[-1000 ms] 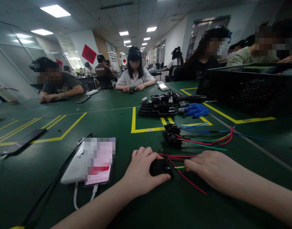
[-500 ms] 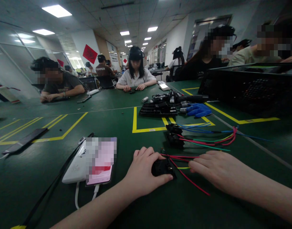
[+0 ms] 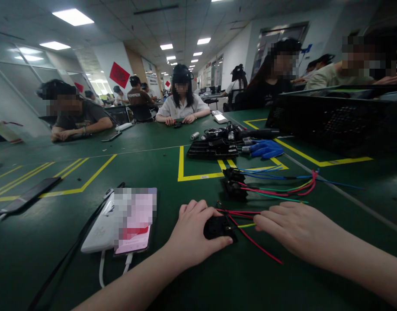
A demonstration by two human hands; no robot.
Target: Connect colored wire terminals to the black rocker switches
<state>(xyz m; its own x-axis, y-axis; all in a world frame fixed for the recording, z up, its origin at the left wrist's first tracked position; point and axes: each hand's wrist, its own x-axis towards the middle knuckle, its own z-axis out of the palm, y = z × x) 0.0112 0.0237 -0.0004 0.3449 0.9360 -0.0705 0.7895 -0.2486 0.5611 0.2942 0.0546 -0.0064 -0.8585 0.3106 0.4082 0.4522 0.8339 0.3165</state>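
Observation:
My left hand (image 3: 195, 231) is closed around a black socket-like part (image 3: 216, 227), thumb along its near edge and fingers over its far side, keeping it against the green tabletop. Red wires (image 3: 255, 245) and a yellow-green wire (image 3: 246, 226) come out of its right side. With fingers pinched, my right hand (image 3: 284, 229) grips the yellow-green wire; its far end is hidden by the hand. The red wires run close to those fingertips, and I cannot tell whether they are held too. Beyond lie two similar black parts (image 3: 235, 189) with blue, red and green wires.
A phone (image 3: 142, 237) and a white power bank (image 3: 99, 231) with cables lie at left. Farther back are blue gloves (image 3: 266, 149), black slotted pieces (image 3: 213, 149) and a large black case (image 3: 334, 125). A person in white (image 3: 182, 106) sits opposite.
The view has shifted slightly, moving the scene a little left. Both hands keep their grip, with the right hand almost unmoved relative to the black part.

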